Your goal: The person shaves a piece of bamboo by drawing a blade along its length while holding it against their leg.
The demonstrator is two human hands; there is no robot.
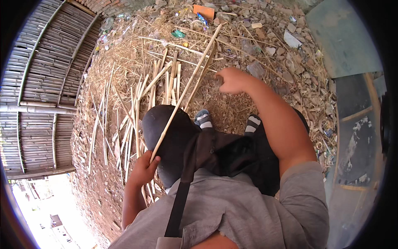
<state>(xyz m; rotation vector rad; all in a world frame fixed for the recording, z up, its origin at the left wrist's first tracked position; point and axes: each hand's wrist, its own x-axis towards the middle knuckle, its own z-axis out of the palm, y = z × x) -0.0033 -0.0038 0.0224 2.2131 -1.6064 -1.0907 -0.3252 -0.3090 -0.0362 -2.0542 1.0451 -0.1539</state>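
Observation:
A long pale bamboo strip [186, 91] runs aslant from beside my left thigh up to the littered ground ahead. My left hand [144, 168] is closed around its near end, low at my left side. Out in front and to the right of the strip, my right hand [233, 81] is held with its fingers curled together. Whatever it may grip is too small or hidden to make out. The strip passes across my dark-clothed left knee [168, 122]. More split bamboo strips [136, 112] lie in a loose pile on the ground to the left.
My sandalled feet [203, 119] stand on dirt and straw. Broken bricks, stones and plastic scraps [257, 69] litter the ground ahead and right. A bamboo-slat wall [45, 62] stands at left, and grey sheet panels [352, 124] at right. An orange slab [204, 11] lies far ahead.

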